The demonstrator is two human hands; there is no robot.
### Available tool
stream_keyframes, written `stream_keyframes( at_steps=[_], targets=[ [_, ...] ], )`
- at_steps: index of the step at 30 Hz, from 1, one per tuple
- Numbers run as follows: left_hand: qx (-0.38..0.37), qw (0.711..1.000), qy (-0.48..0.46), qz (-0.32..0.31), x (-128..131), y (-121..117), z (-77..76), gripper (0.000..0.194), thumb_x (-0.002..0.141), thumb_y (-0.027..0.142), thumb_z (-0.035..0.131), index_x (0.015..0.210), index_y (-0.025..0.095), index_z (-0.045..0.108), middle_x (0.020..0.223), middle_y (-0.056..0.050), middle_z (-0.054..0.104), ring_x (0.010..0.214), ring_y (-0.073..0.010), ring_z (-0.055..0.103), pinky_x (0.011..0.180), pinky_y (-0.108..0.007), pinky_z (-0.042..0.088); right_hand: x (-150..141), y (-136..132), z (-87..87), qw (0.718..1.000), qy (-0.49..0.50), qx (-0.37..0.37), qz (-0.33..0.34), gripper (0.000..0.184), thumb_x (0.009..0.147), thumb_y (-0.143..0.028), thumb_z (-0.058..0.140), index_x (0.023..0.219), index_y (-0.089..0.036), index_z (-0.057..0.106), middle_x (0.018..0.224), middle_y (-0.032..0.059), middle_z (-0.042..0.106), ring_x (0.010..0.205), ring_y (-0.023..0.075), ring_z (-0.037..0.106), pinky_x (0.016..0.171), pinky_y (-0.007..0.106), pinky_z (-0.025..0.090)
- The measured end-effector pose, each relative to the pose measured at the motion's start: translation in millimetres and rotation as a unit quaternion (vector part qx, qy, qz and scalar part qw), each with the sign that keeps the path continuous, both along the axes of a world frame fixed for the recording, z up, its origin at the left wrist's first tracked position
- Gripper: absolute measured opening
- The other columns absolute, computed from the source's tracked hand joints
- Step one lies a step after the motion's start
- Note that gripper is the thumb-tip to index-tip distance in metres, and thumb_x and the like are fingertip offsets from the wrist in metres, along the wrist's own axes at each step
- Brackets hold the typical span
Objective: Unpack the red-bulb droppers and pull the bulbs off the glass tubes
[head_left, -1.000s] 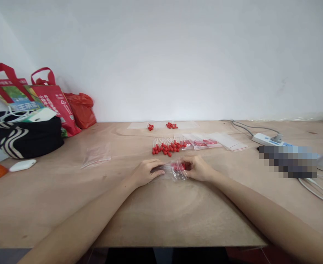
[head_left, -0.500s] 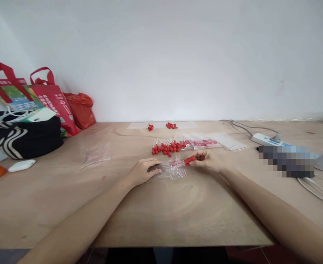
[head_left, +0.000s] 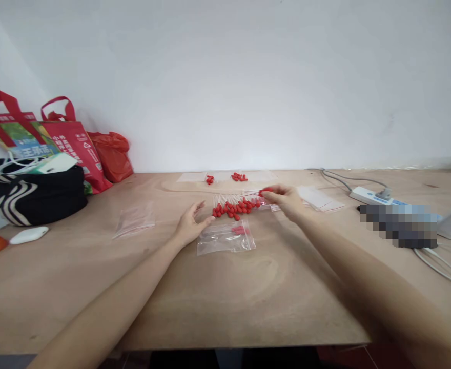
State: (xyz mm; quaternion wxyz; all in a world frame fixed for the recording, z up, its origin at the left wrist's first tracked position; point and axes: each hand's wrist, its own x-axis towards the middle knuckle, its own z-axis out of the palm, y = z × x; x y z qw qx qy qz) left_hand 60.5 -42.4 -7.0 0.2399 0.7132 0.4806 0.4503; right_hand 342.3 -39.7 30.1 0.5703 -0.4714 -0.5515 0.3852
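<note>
A clear zip bag (head_left: 216, 245) lies flat in front of me, with a few red-headed sticks (head_left: 241, 230) inside. My left hand (head_left: 190, 224) hovers by the bag's upper left corner, its fingers apart and holding nothing. Behind the bag, a pile of thin pale sticks with bulbous red heads (head_left: 231, 207) is spread in a row. My right hand (head_left: 285, 201) is closed on red-headed sticks (head_left: 264, 191), their shafts pointing left, above the pile's right end. How many it holds I cannot tell. Partly hidden under that hand are filled zip bags (head_left: 274, 207).
Flat empty-looking bags (head_left: 321, 198) lie to the right, another stack (head_left: 135, 219) to the left. Two small red groups (head_left: 240, 177) rest near the wall. A power strip (head_left: 371, 196) with cables is at right; shopping bags (head_left: 77, 148) and a black bag (head_left: 41, 197) stand left.
My left hand has let go of the zip bag and opened. My right hand has moved up and away from the bag to the pile's right end. The bag now lies flat on the table.
</note>
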Motion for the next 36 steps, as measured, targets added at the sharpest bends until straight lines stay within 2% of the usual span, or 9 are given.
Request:
stream_keyframes(
  at_steps=[3, 5, 9, 12, 18, 22, 26, 32, 36],
  targets=[
    [-0.051, 0.998, -0.030, -0.021, -3.9, 17.9, -7.6, 0.088, 0.056, 0.035, 0.072, 0.129, 0.015, 0.026, 0.128, -0.018, 0.039, 0.119, -0.0236, 0.039, 0.097, -0.039, 0.035, -58.5, 12.2, 3.6, 0.981, -0.165, 0.093, -0.029, 0.016, 0.069, -0.026, 0.057, 0.078, -0.014, 0.061, 0.075, 0.0042, 0.064, 0.069, 0.0132, 0.059, 0.066, 0.026, 0.048],
    [-0.068, 0.997, -0.010, -0.030, -6.9, 25.6, -9.9, 0.098, 0.053, 0.036, 0.074, 0.132, 0.015, 0.019, 0.129, -0.020, 0.036, 0.117, -0.0244, 0.042, 0.095, -0.039, 0.037, -91.5, 19.0, 4.8, 0.935, -0.314, 0.160, -0.028, 0.018, 0.075, -0.021, 0.048, 0.085, -0.015, 0.061, 0.080, 0.0053, 0.063, 0.074, 0.0131, 0.058, 0.070, 0.025, 0.046],
    [-0.070, 0.993, 0.091, 0.000, -11.0, 31.3, -7.1, 0.100, 0.057, 0.042, 0.070, 0.134, 0.013, 0.014, 0.125, -0.021, 0.042, 0.106, -0.0255, 0.050, 0.090, -0.042, 0.041, -132.6, 28.2, 2.8, 0.907, -0.381, 0.177, 0.012, 0.015, 0.073, -0.017, 0.051, 0.081, -0.018, 0.064, 0.086, 0.0068, 0.060, 0.081, 0.0183, 0.057, 0.072, 0.028, 0.045],
    [-0.037, 0.989, 0.144, -0.016, -11.9, 32.0, -2.6, 0.087, 0.061, 0.043, 0.067, 0.131, 0.014, 0.024, 0.116, -0.016, 0.052, 0.099, -0.0242, 0.054, 0.085, -0.041, 0.043, -143.9, 30.5, 0.3, 0.896, -0.410, 0.167, 0.047, 0.011, 0.071, -0.016, 0.054, 0.074, -0.021, 0.064, 0.078, 0.0038, 0.060, 0.075, 0.0174, 0.057, 0.067, 0.028, 0.044],
    [-0.040, 0.984, 0.168, -0.044, -10.9, 32.4, 0.3, 0.062, 0.066, 0.045, 0.061, 0.118, 0.015, 0.046, 0.102, -0.007, 0.061, 0.090, -0.0203, 0.058, 0.079, -0.033, 0.046, -122.1, 26.2, 4.1, 0.903, -0.394, 0.149, 0.085, 0.020, 0.065, -0.028, 0.064, 0.082, -0.017, 0.064, 0.078, 0.0009, 0.062, 0.067, 0.0118, 0.055, 0.064, 0.023, 0.043],
    [-0.062, 0.981, 0.182, -0.014, -10.8, 29.2, 4.3, 0.066, 0.065, 0.049, 0.061, 0.118, 0.013, 0.047, 0.088, -0.005, 0.062, 0.076, -0.0184, 0.058, 0.067, -0.029, 0.047, -82.0, 13.3, 0.5, 0.924, -0.358, 0.128, 0.036, 0.017, 0.073, -0.025, 0.052, 0.080, -0.014, 0.063, 0.078, 0.0038, 0.063, 0.064, 0.0105, 0.053, 0.063, 0.024, 0.042],
    [-0.093, 0.983, 0.152, -0.049, -17.5, 26.0, 12.0, 0.082, 0.056, 0.044, 0.070, 0.126, 0.015, 0.039, 0.079, -0.001, 0.057, 0.059, -0.0108, 0.050, 0.057, -0.025, 0.045, -45.5, -11.1, -15.8, 0.955, -0.290, 0.065, 0.000, 0.013, 0.069, -0.018, 0.048, 0.070, -0.014, 0.060, 0.068, 0.0018, 0.062, 0.058, 0.0095, 0.052, 0.055, 0.021, 0.040],
    [-0.182, 0.973, 0.057, -0.129, -35.2, 28.7, 12.2, 0.082, 0.049, 0.037, 0.075, 0.122, 0.017, 0.044, 0.082, 0.000, 0.051, 0.072, -0.0116, 0.055, 0.073, -0.029, 0.046, -28.3, -35.2, -32.6, 0.956, -0.273, -0.004, 0.106, 0.014, 0.061, -0.014, 0.051, 0.071, -0.015, 0.061, 0.062, -0.0010, 0.059, 0.052, 0.0069, 0.046, 0.049, 0.019, 0.036],
    [-0.148, 0.977, 0.125, -0.086, -32.9, 31.0, 8.9, 0.067, 0.061, 0.041, 0.066, 0.120, 0.017, 0.047, 0.081, 0.000, 0.051, 0.065, -0.0099, 0.052, 0.071, -0.029, 0.045, -32.1, -35.5, -31.9, 0.955, -0.260, -0.022, 0.144, 0.014, 0.064, -0.020, 0.056, 0.073, -0.014, 0.063, 0.059, -0.0019, 0.056, 0.050, 0.0056, 0.043, 0.047, 0.018, 0.033]
  ],
)
